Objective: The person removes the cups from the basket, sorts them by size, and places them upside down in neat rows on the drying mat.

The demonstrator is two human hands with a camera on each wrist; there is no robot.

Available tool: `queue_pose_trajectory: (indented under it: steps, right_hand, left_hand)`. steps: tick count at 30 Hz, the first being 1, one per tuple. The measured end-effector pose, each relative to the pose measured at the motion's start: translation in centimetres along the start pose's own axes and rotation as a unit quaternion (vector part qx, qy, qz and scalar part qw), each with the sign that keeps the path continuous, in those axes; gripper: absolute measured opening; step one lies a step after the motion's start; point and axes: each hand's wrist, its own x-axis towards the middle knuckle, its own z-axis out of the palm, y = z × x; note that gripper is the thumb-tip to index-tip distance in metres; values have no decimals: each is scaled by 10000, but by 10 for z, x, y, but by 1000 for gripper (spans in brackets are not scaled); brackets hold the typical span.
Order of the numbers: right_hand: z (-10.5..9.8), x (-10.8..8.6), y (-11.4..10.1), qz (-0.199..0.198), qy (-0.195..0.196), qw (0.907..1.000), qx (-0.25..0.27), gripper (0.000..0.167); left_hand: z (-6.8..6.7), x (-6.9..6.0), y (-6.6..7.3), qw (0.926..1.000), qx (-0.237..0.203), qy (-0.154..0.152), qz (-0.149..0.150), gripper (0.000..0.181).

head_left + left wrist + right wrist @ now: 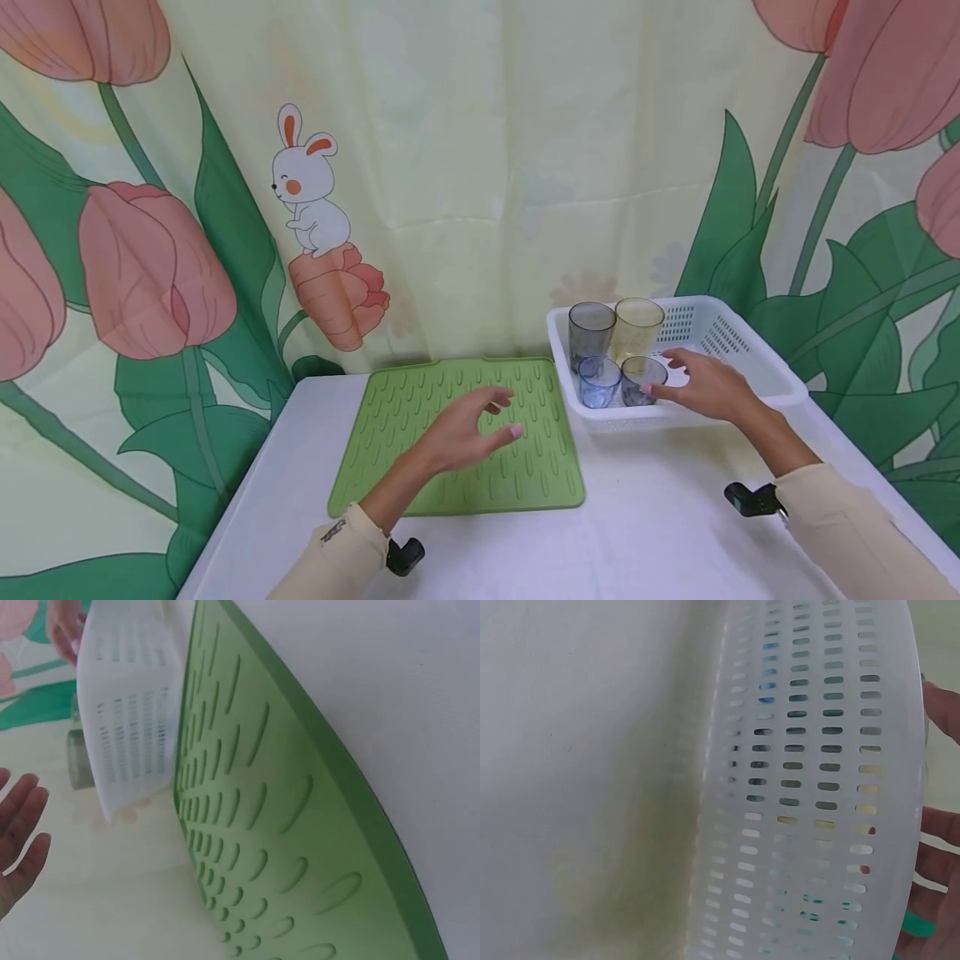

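Note:
In the head view a white perforated basket [757, 367] holds several glasses. A tall grey glass [591, 332] and a tall yellow glass [637, 325] stand behind a small blue glass [598, 383] and a small grey glass [634, 382]. My right hand [705, 385] reaches over the basket's front rim, thumb and fingers spread apart. Its thumb tip overlaps the small grey glass; whether it touches I cannot tell. My left hand [468, 429] hovers above a green ridged mat [525, 483], fingers loosely bent, holding nothing.
A white-covered table [637, 517] carries the mat and, to its right, the basket. Behind the table hangs a curtain [465, 183] printed with tulips and a rabbit. Each wrist bears a small black device [405, 557].

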Motion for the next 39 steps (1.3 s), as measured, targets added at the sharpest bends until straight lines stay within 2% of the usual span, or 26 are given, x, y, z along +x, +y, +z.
queue_pose_trajectory:
  steps: [5,12,23,29,39]
  right_hand:
    - [2,2,4,11,-67,10000,-26,95]
    - [2,8,3,-24,-117,9999,-120,98]
    - [5,20,-6,100,-507,9986,-121,98]
    - [7,25,-6,151,-700,9974,-95,104]
    - [11,34,3,171,-952,9952,173,105]
  left_hand:
    - [2,6,5,9999,-35,-90,72,64]
    - [4,13,8,10000,41,-45,-6,62]
    - [8,23,16,9998,-137,-157,80,63]
    - [11,25,18,9993,-282,-237,23,61]
    - [10,26,20,9996,-133,-246,-5,61]
